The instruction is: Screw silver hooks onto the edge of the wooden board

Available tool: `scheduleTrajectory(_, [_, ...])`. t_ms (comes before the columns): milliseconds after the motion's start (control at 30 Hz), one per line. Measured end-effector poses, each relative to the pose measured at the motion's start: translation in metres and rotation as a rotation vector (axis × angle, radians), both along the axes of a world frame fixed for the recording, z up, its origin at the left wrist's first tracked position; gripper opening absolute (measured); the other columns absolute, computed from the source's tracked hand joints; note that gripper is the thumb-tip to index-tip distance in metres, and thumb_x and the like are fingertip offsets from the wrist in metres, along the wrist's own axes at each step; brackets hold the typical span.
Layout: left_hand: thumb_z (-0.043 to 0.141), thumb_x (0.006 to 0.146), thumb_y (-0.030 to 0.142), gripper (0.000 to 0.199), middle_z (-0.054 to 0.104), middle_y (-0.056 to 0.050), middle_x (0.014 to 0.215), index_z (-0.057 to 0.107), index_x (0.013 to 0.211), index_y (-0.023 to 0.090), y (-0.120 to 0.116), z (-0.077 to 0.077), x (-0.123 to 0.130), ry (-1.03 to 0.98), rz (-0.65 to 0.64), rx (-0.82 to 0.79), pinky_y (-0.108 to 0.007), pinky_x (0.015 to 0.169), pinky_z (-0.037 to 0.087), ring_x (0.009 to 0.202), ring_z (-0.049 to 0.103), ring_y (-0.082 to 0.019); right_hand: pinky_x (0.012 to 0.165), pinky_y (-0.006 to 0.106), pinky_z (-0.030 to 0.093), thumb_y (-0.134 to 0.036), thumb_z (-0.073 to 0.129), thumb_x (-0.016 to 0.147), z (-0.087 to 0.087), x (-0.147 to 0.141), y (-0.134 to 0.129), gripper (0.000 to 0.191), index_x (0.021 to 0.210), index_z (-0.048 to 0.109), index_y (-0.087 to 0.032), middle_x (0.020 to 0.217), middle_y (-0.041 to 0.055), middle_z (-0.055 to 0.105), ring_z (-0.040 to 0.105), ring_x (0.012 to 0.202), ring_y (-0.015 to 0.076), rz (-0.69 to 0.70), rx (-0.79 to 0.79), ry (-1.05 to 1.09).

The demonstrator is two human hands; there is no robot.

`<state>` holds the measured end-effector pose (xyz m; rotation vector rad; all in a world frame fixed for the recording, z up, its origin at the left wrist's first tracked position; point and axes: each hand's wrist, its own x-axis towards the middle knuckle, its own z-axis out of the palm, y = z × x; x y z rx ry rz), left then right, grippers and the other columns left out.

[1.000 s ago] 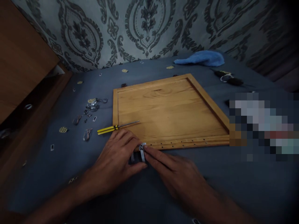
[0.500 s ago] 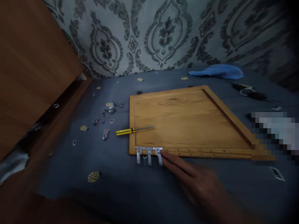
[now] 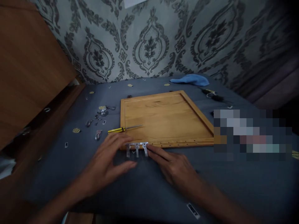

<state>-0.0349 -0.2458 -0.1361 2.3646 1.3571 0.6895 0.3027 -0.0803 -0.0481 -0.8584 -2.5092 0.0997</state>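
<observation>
Dark sheet (image 3: pixel 149 189); pixelation (image 3: pixel 247 132) hides a corner of the wooden board (image 3: pixel 158 116).

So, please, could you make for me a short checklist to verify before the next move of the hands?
1. Three-hook metal strip at the near edge of the framed wooden panel: ok, near its left end.
2. Right hand at the strip: ok, fingertips at its right end.
3. Left hand touching the strip: cannot tell; it is open around the left end.
4. Strip lined up with the panel's small holes: cannot tell, too small.
5. Yellow-handled screwdriver in hand: not ok, it lies across the panel's left edge.
</observation>
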Motion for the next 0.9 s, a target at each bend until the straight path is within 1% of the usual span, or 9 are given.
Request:
scheduleTrajectory(67, [0.079,0.089,0.046,0.062,0.061,-0.01,0.143,0.053,0.142,0.027,0.099,0.077,0.037,0.058,-0.013,-0.036,-0.055,0.114,0.048,0.134,0.054,-0.031,0.073,0.031,0.067,0.008,0.047,0.085,-0.001,0.0,0.0,0.057,0.131,0.07,-0.016,0.135,0.0113,0.073,0.08,0.089,0.0203,-0.002,0.004,-0.002])
scheduleTrajectory(100, [0.082,0.085,0.048,0.067,0.062,-0.01,0.141,0.053,0.141,0.026,0.133,0.107,0.054,0.085,-0.021,-0.036,-0.055,0.113,0.048,0.134,0.053,-0.032,0.072,0.031,0.067,0.008,0.048,0.084,-0.002,-0.001,0.0,0.058,0.132,0.07,-0.016,0.135,0.0113,0.073,0.08,0.088,0.0204,-0.003,0.003,-0.001])
scheduleTrajectory(133, [0.083,0.084,0.051,0.068,0.063,-0.011,0.14,0.054,0.139,0.024,0.156,0.128,0.068,0.098,-0.032,-0.005,-0.056,0.113,0.048,0.134,0.053,-0.033,0.071,0.031,0.067,0.008,0.05,0.084,-0.003,-0.001,0.0,0.058,0.132,0.07,-0.017,0.135,0.0115,0.073,0.08,0.086,0.0208,0.002,-0.001,0.002])
scheduleTrajectory(200, [0.085,0.081,0.049,0.066,0.063,-0.01,0.138,0.056,0.134,0.024,0.172,0.149,0.086,0.159,-0.025,-0.02,-0.054,0.112,0.048,0.132,0.053,-0.033,0.072,0.032,0.067,0.006,0.052,0.085,-0.004,-0.001,0.001,0.056,0.132,0.07,-0.017,0.134,0.012,0.073,0.08,0.086,0.0218,0.004,-0.013,0.014])
scheduleTrajectory(267, [0.086,0.081,0.047,0.059,0.064,-0.01,0.134,0.059,0.127,0.023,0.166,0.15,0.092,0.208,-0.022,-0.043,-0.053,0.11,0.048,0.129,0.054,-0.033,0.074,0.033,0.067,0.005,0.053,0.086,-0.004,0.0,0.002,0.054,0.132,0.071,-0.018,0.134,0.012,0.073,0.08,0.088,0.0224,0.002,-0.018,0.028])
scheduleTrajectory(400, [0.085,0.082,0.045,0.049,0.064,-0.008,0.127,0.062,0.119,0.023,0.156,0.141,0.091,0.256,-0.028,-0.047,-0.052,0.106,0.049,0.121,0.056,-0.032,0.075,0.034,0.068,0.004,0.05,0.087,-0.004,0.0,0.002,0.054,0.131,0.071,-0.018,0.133,0.0121,0.073,0.08,0.09,0.0226,0.001,-0.007,0.041])
scheduleTrajectory(500, [0.084,0.082,0.046,0.047,0.064,-0.008,0.125,0.062,0.116,0.022,0.161,0.141,0.093,0.258,-0.028,-0.021,-0.051,0.106,0.048,0.12,0.056,-0.031,0.072,0.033,0.067,0.004,0.049,0.086,-0.005,-0.001,0.002,0.055,0.131,0.071,-0.019,0.133,0.0112,0.074,0.08,0.087,0.022,-0.009,-0.006,0.016])
scheduleTrajectory(667, [0.083,0.083,0.048,0.049,0.064,-0.009,0.125,0.061,0.117,0.02,0.165,0.142,0.102,0.283,-0.049,-0.011,-0.05,0.107,0.047,0.121,0.056,-0.031,0.078,0.03,0.066,0.004,0.049,0.09,-0.005,-0.001,0.001,0.053,0.131,0.071,-0.021,0.134,0.0099,0.074,0.08,0.094,0.0206,-0.025,0.003,-0.001])
scheduleTrajectory(900, [0.089,0.078,0.041,0.05,0.065,-0.007,0.119,0.061,0.114,0.02,0.166,0.144,0.101,0.345,-0.013,-0.034,-0.049,0.104,0.047,0.116,0.056,-0.031,0.072,0.032,0.066,0.004,0.05,0.088,-0.004,-0.001,0.001,0.052,0.131,0.071,-0.018,0.133,0.0107,0.074,0.08,0.087,0.0213,-0.014,0.003,0.014])
